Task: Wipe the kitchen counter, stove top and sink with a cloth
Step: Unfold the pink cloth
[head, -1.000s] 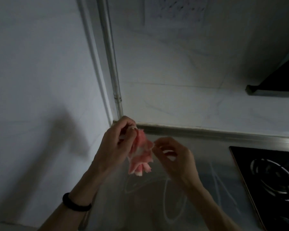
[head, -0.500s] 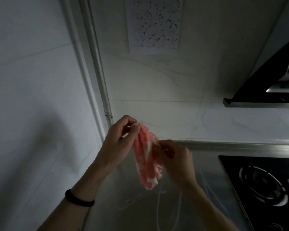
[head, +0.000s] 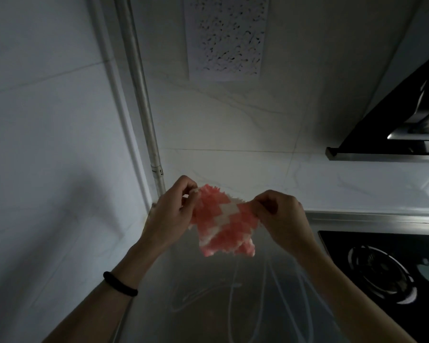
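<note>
Overhead, both hands' fingers pinch the cloth (head: 223,224) above the counter (head: 208,305), beside stove top (head: 386,276) and pipe (head: 144,100).

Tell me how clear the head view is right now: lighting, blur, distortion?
Head view: dim overall, grainy; the pink-and-white cloth held between left hand and right hand is the brightest thing, slightly soft; wide-angle bends the wall pipe; faint sheen on the counter; stove burner dark but readable.
</note>
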Tool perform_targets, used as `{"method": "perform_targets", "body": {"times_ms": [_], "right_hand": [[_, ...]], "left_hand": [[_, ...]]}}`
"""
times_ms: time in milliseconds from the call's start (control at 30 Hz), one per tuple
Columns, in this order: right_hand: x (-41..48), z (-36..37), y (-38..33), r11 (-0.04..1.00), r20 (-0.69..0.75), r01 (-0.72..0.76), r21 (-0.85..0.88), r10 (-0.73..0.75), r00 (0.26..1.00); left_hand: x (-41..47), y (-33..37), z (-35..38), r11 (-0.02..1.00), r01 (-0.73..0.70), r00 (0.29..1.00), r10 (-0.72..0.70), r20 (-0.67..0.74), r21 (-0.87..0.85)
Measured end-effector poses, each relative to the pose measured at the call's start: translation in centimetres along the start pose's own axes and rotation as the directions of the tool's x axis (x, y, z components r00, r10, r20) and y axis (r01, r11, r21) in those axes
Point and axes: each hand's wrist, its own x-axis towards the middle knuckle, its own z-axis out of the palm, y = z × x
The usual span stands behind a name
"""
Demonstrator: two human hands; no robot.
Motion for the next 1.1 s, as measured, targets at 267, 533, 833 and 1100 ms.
{"method": "perform_targets", "body": {"times_ms": [267, 533, 833, 1100], "right_hand": [[2.8, -2.5, -1.3, 0.993, 0.088, -0.05, 0.109, 0.041, 0.995], [3.9, -4.6, -0.3, 0.701, 0.229, -0.261, 0.664, 0.142, 0.963], [4.1, -3.1, -0.8, 0.936, 0.295, 0.054, 0.349, -0.164, 0.941], [4.1, 0.2, -4.4, 0.956, 0.119, 0.283, 0.077, -0.29, 0.95]], "left_hand": [[0.9, -2.0, 0.2, 0.998, -0.013, 0.946, -0.008, 0.325, 0.063], [1.5, -4.1, -1.3, 0.961, 0.23, 0.924, -0.165, 0.344, -0.155], [3.1, -2.3, -1.0, 0.786, 0.351, 0.935, -0.269, 0.229, -0.509], [4.4, 1.0, 0.0, 0.891, 0.183, 0.973, -0.103, 0.207, -0.416]]}}
